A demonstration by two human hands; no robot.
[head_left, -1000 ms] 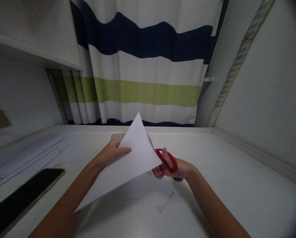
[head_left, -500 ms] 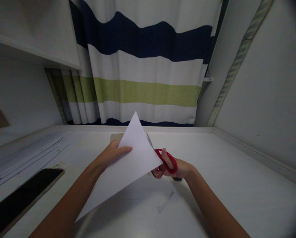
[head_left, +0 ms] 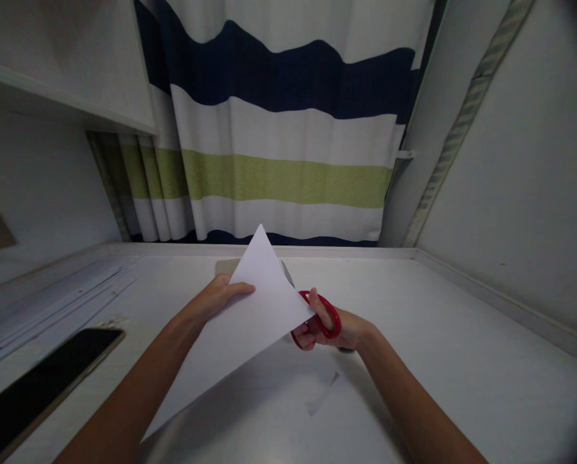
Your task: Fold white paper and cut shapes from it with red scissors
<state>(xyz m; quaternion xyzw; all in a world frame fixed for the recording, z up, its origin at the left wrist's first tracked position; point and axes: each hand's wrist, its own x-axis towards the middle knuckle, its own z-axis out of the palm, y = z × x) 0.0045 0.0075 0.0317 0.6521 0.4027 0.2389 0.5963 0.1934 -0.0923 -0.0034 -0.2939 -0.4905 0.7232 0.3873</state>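
A white sheet of paper [head_left: 257, 322] slants above the desk, one pointed corner upward. My left hand [head_left: 225, 295] pinches its left edge, thumb on top and fingers hidden beneath. In my right hand [head_left: 320, 325] is a pair of scissors [head_left: 331, 316] with red handles, the thumb through the upper loop. The scissors lie along the paper's right edge; one blade shows past that edge, and the paper hides the rest. Beneath the right wrist, a small dark object [head_left: 346, 350] is mostly covered.
A dark phone [head_left: 47, 380] lies on the white desk [head_left: 414, 361] at the left. A thin paper scrap [head_left: 323, 394] rests on the desk in front of me. Behind the desk hangs a striped curtain [head_left: 288, 180]; walls stand on both sides.
The paper's top corner has dropped slightly and shifted left. My right hand and the scissors have moved a little to the left.
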